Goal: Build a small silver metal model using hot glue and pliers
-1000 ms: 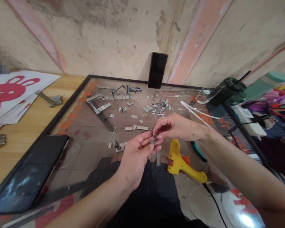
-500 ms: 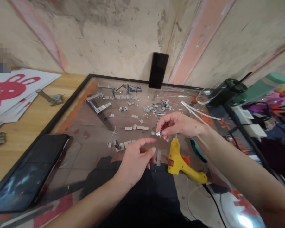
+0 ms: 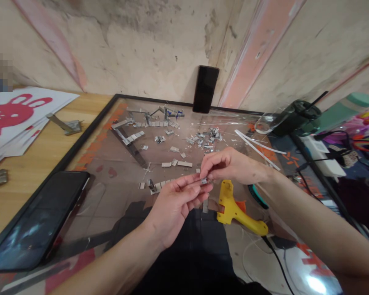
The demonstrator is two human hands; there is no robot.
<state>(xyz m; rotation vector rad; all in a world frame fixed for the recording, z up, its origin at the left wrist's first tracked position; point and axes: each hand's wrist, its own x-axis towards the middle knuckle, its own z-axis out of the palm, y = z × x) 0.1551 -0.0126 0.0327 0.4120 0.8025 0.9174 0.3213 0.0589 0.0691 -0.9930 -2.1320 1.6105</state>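
Note:
A small silvery-grey piece (image 3: 203,180) is pinched between the thumb and fingertips of my right hand (image 3: 229,166). Palm turned up, my left hand (image 3: 180,196) stretches its fingers out beneath, their tips meeting the piece. A yellow glue gun (image 3: 230,207) lies on its side just right of my hands, its nozzle end pointing away. A grey strip (image 3: 205,206) lies partly covered under my left fingertips. Left of that hand, a row of pale tiles (image 3: 158,187) is partly hidden by it.
Beyond my hands lie a heap of grey scraps (image 3: 207,138) and pale strip pieces (image 3: 184,164). Small grey assemblies (image 3: 164,114) stand farther back. A dark phone (image 3: 205,89) leans on the wall; another phone (image 3: 39,221) lies left. White strips (image 3: 258,147) and a dark cup (image 3: 297,116) are right.
My left hand has turned palm up and moved under the piece. My right hand has lowered the piece slightly onto the left fingertips.

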